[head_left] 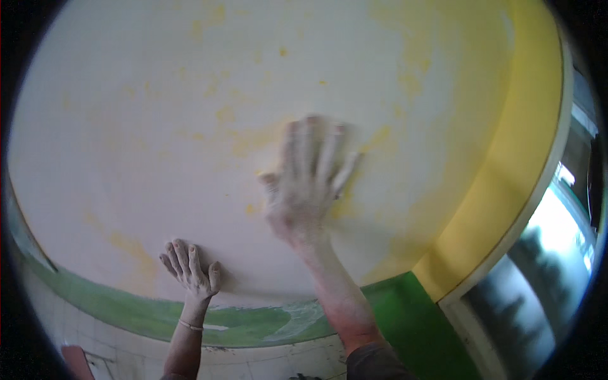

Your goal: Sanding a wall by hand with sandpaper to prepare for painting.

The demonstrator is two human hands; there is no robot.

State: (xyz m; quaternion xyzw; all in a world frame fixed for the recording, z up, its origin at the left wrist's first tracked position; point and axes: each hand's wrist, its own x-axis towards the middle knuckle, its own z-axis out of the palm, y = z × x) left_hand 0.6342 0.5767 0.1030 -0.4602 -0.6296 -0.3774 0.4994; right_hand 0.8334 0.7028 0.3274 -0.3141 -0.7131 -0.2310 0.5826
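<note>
A broad wall point(158, 126) coated in white over patches of yellow fills most of the view. My right hand point(307, 171), dusted with white powder, lies spread on its middle, fingers pointing up and apart. Slight blur marks this hand, and nothing shows in its grasp. Lower and to the left, my left hand point(193, 272) rests flat against the same wall with parted fingers. White powder covers it too, and a thin pale band point(190, 326) circles the wrist. Yellow patches show beside the right hand's fingers.
A green band point(126, 307), smeared with white, runs along the wall's foot above pale tiles point(266, 367). At the right, a yellow strip point(506, 177) ends at a corner edge, with bright glass point(560, 221) beyond. A reddish flat object point(77, 362) sits lower left.
</note>
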